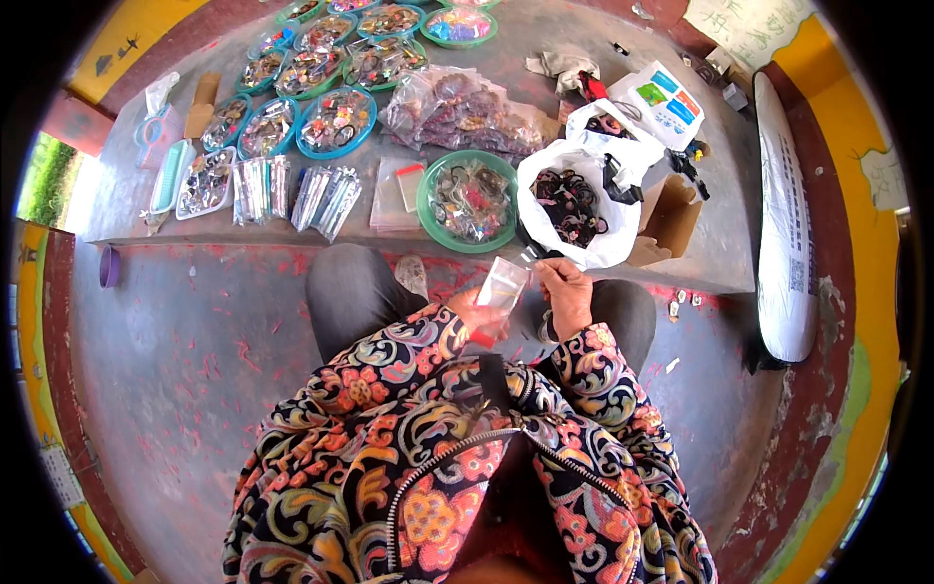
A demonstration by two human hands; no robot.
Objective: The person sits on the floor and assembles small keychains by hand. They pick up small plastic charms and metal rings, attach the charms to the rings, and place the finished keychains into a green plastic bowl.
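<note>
My left hand (474, 313) is closed on a small clear plastic zip bag (503, 285) with a red strip at its lower end, held above my lap. Beside the bag's upper end, my right hand (567, 294) has its fingers pinched together. A small pale and dark piece shows near those fingertips, too small to name. Just beyond the hands stands a round green basket (424, 214) of mixed small items in clear wrapping. To its right, a white plastic bag (620, 234) gapes around many black hair ties (564, 200).
Flat clear bags (389, 200) lie left of the green basket. Bundles of wrapped items (326, 200), a white tray (231, 192) and several coloured baskets (370, 124) cover the platform's left. A cardboard box (671, 219) stands right; a long wrapped roll (786, 224) leans beyond.
</note>
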